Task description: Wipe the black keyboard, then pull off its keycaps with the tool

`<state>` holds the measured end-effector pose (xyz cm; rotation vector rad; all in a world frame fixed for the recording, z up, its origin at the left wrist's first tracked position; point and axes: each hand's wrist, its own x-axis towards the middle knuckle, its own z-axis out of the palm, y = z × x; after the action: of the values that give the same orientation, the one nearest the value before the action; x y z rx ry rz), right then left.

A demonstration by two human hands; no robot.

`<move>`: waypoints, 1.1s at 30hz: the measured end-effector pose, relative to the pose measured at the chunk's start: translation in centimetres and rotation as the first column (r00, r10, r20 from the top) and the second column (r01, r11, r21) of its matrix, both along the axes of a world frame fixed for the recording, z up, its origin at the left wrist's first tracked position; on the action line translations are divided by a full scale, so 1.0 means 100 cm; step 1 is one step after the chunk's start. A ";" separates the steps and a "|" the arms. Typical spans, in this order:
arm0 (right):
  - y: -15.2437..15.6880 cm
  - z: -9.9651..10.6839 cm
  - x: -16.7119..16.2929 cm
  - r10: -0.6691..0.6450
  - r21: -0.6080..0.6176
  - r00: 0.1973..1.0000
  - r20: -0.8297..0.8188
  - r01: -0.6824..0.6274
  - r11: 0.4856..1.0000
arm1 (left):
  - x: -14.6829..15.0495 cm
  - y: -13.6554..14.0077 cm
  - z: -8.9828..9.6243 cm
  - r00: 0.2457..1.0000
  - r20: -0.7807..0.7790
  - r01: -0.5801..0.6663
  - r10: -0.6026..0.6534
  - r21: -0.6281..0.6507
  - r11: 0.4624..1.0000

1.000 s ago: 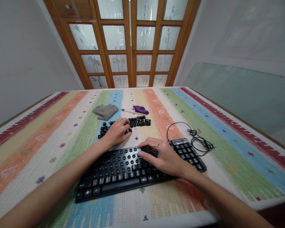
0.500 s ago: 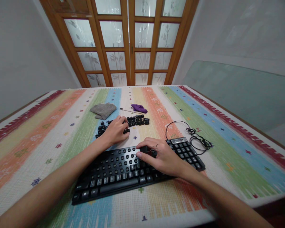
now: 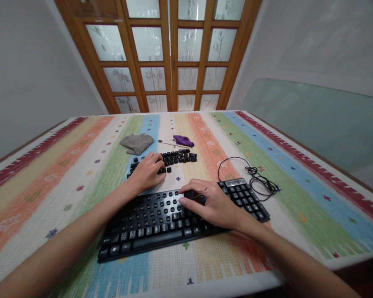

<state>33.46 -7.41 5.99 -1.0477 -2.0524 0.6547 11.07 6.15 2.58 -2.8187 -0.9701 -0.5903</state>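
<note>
A black keyboard [image 3: 149, 238] lies at a slant in front of me, with many keys in its upper left area bare of their caps. My right hand [image 3: 208, 203] rests over its right-centre part, closed around a keycap puller [image 3: 189, 194] with a black body and thin wire ends. Farther back, my left hand [image 3: 149, 171] is over a group of loose black keycaps [image 3: 177, 157], its thumb and fingers apart. One loose keycap [image 3: 169, 169] lies just right of those fingers. Part of the keycap group is hidden under the left hand.
Behind the keycaps lie a grey cloth [image 3: 136, 143], a purple cloth [image 3: 184, 141] and a thin stick with a dark tip [image 3: 174, 144]. A coiled black cable [image 3: 264, 184] is right of the keyboard. A striped tablecloth [image 3: 90, 198] covers the table.
My left hand has drawn slightly left, away from the keycap at its fingers, which now shows separately. My right hand still holds the keycap puller in the same place. The view has shifted slightly.
</note>
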 end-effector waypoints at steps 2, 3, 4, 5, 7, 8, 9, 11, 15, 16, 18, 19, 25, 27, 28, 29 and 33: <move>0.000 0.000 0.000 -0.001 0.003 1.000 0.002 0.001 1.000 | -0.001 0.000 -0.002 1.000 -0.012 -0.006 0.006 0.003 1.000; 0.000 0.000 0.000 -0.002 0.005 1.000 0.002 0.002 1.000 | -0.001 0.001 -0.003 1.000 -0.015 -0.004 0.004 0.002 1.000; 0.000 -0.001 0.000 -0.004 0.007 1.000 0.002 0.004 1.000 | -0.001 0.001 -0.003 1.000 -0.013 0.000 0.000 0.000 1.000; 0.000 -0.001 -0.001 -0.006 0.008 1.000 0.001 0.006 1.000 | -0.001 0.001 -0.004 1.000 -0.009 0.004 -0.004 -0.003 1.000; 0.000 -0.001 -0.001 -0.005 0.009 1.000 0.000 0.005 1.000 | -0.001 0.000 -0.004 1.000 -0.002 0.007 -0.007 -0.006 1.000; 0.000 -0.001 0.000 -0.004 0.010 1.000 0.000 0.004 1.000 | -0.002 0.000 -0.004 1.000 -0.001 0.008 -0.008 -0.008 1.000; 0.000 -0.001 0.000 -0.003 0.010 1.000 0.000 0.003 1.000 | -0.002 0.000 -0.003 1.000 0.001 0.009 -0.009 -0.009 1.000; 0.000 -0.001 0.000 0.001 0.009 1.000 0.002 -0.001 1.000 | -0.002 -0.001 -0.002 1.000 0.008 0.014 -0.014 -0.016 1.000; 0.000 0.000 0.000 0.003 0.004 1.000 -0.001 -0.003 1.000 | -0.003 -0.003 -0.001 0.999 0.045 0.031 -0.029 -0.042 0.999; 0.000 0.000 0.000 0.003 0.003 1.000 0.000 -0.003 1.000 | -0.003 -0.004 -0.001 0.998 0.048 0.036 -0.033 -0.047 0.998; 0.000 0.000 0.000 0.005 0.003 1.000 0.002 -0.005 1.000 | -0.003 -0.005 -0.001 0.998 0.049 0.043 -0.041 -0.051 0.998; 0.000 0.000 0.000 0.005 0.005 1.000 0.005 -0.005 1.000 | -0.004 -0.005 -0.001 0.998 0.051 0.049 -0.046 -0.052 0.997; 0.000 -0.001 0.000 0.003 0.008 1.000 0.021 -0.004 1.000 | -0.006 -0.006 -0.001 0.993 0.056 0.109 -0.104 -0.077 0.991; 0.000 -0.001 0.000 0.003 0.009 1.000 0.024 -0.003 1.000 | -0.007 -0.007 -0.001 0.992 0.050 0.119 -0.115 -0.095 0.988; 0.000 -0.001 0.000 0.002 0.011 1.000 0.024 -0.003 1.000 | -0.008 -0.007 0.000 0.993 0.051 0.114 -0.110 -0.098 0.989; 0.000 -0.001 0.000 0.003 0.012 1.000 0.025 -0.003 1.000 | -0.008 -0.007 0.000 0.994 0.056 0.103 -0.098 -0.097 0.990; 0.000 -0.001 -0.001 0.006 0.007 1.000 0.026 -0.006 1.000 | -0.010 -0.007 0.002 0.997 0.064 0.058 -0.053 -0.084 0.995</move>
<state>33.40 -7.40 5.88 -1.0519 -2.0796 0.6393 10.10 5.48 2.77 -2.9274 -0.9524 -0.6619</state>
